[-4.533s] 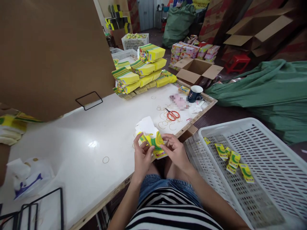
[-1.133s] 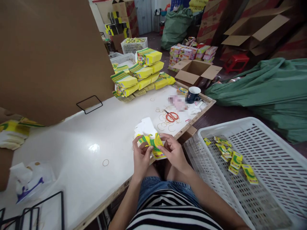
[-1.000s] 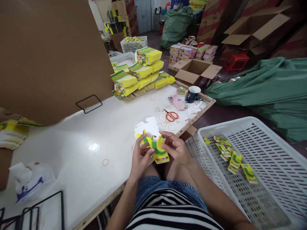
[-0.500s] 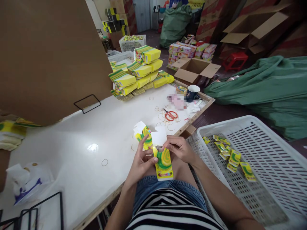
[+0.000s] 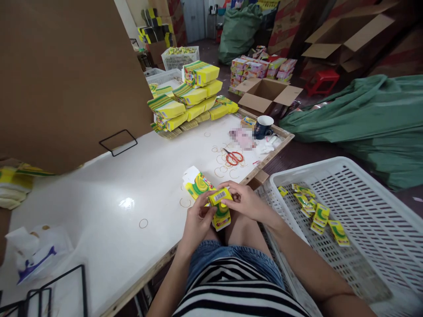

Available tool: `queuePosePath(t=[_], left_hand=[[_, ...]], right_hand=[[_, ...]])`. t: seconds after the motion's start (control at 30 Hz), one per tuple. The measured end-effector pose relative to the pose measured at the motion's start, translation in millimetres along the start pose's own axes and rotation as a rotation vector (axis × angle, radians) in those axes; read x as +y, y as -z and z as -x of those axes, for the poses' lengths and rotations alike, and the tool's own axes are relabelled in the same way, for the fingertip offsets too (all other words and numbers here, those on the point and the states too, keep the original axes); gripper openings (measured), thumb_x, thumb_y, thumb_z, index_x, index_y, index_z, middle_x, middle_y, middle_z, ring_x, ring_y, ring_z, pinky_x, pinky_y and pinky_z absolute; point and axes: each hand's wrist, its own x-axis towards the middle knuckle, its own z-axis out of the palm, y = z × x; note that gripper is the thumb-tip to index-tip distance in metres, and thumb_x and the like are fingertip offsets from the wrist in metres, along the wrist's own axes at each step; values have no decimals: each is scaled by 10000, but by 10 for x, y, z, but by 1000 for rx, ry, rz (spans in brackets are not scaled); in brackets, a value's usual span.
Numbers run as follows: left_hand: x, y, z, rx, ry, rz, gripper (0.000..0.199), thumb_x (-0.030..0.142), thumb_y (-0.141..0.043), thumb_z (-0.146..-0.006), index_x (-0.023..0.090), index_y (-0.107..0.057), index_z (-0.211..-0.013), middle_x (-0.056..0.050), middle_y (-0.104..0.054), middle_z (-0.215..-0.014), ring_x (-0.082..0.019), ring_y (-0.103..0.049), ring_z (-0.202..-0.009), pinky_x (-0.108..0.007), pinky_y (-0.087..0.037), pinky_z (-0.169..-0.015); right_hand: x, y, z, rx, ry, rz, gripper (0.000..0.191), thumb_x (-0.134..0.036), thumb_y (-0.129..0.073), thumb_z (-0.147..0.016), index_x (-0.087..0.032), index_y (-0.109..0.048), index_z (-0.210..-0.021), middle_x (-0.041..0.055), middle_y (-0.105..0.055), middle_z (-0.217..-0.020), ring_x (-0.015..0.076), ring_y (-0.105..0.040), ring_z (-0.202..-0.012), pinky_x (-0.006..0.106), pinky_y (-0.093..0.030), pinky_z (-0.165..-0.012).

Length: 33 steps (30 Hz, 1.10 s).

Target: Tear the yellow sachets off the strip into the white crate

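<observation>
Between my hands, above my lap at the table edge, is a small yellow and green carton [image 5: 222, 215]. Its barcode flap is folded over the end facing me. My left hand [image 5: 199, 215] grips the carton's left side, thumb in front. My right hand [image 5: 243, 200] pinches the flap end from the right, fingers along its top edge. Just beyond, a second carton [image 5: 198, 182] of the same print lies on the white table [image 5: 165, 176], its white end flaps open. My fingers partly cover both cartons.
A white plastic basket [image 5: 346, 165] on my right holds several small cartons [image 5: 320, 214]. Red-handled scissors [image 5: 234, 157], rubber bands and a dark mug [image 5: 263, 127] lie toward the table's far right. Stacked yellow carton bundles [image 5: 188, 101] stand behind. A large cardboard sheet [image 5: 76, 79] rises at left.
The carton's raised white flap has been folded down, so its barcode panel now shows. My right hand has moved over the closed end, and the carton has shifted slightly up.
</observation>
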Motion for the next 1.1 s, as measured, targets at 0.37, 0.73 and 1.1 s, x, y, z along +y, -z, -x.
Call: queuePosePath(t=[0.37, 0.73, 1.1], left_hand=[[54, -3, -26, -21, 16, 96, 452, 313, -666, -828, 212, -496, -1234, -112, -681, -1161, -204, -690, -943, -303, -558, -800], [46, -45, -76, -24, 59, 228, 447, 290, -747, -756, 197, -543, -1143, -107, -724, -1072, -223, -722, -864, -335, -580, -769], [-189, 78, -88, 214, -154, -579, 474, 255, -599, -864, 226, -504, -1327, -119, -528, -1411, -312, -409, -1368, -546, -288, -1142]], right_hand=[[-98, -93, -54, 103, -48, 409, 352, -184, -622, -760, -225, -539, -1100, -73, -546, -599, 126, -517, -514, 218, -339, -540], [199, -78, 15, 216, 2, -246, 238, -417, -615, -848, -198, -654, -933, 41, -688, -851, 162, -622, -680, 286, -504, -612], [180, 906, 708, 1075, 69, 812, 340, -517, -642, -801, -197, -692, -903, 140, -652, -923, 318, -582, -954, 512, -408, -918]])
